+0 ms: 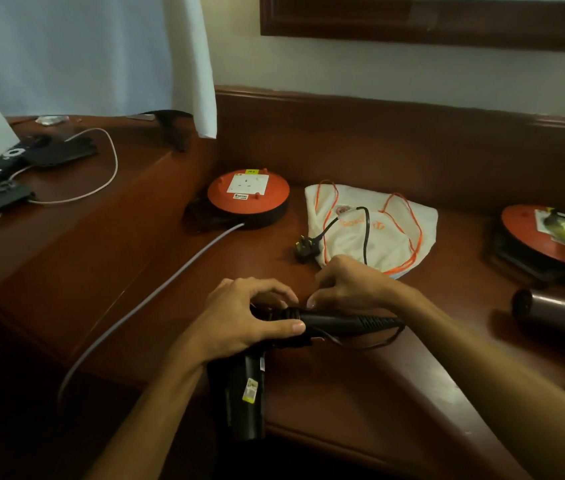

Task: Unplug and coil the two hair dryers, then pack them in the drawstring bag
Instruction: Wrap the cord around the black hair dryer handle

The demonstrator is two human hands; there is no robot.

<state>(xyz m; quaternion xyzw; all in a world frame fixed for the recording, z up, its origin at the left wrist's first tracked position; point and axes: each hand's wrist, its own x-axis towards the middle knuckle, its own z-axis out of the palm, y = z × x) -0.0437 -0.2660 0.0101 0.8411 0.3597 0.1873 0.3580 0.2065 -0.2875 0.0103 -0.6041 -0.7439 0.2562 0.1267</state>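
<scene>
A black hair dryer (239,389) sits at the near edge of a dark wooden table (360,393), its barrel running toward the camera and overhanging the edge, its handle lying crosswise and pointing right. The left hand (239,317) is clamped over the junction of barrel and handle, thumb stretched along the handle. The right hand (346,285), just behind the handle, has its fingers curled together on the dryer's black cord (365,233), which rises over a white drawstring bag (395,233) with orange strings and ends in a black plug (305,249) lying loose on the table beside the bag. Left of the bag stands an orange cable reel (249,195) with an empty socket on top and a grey lead (156,292) trailing off the table. At far right, a second hair dryer (558,315) lies on its side, barrel pointing left, near a second orange reel (547,237) with a plug seated in it.
</scene>
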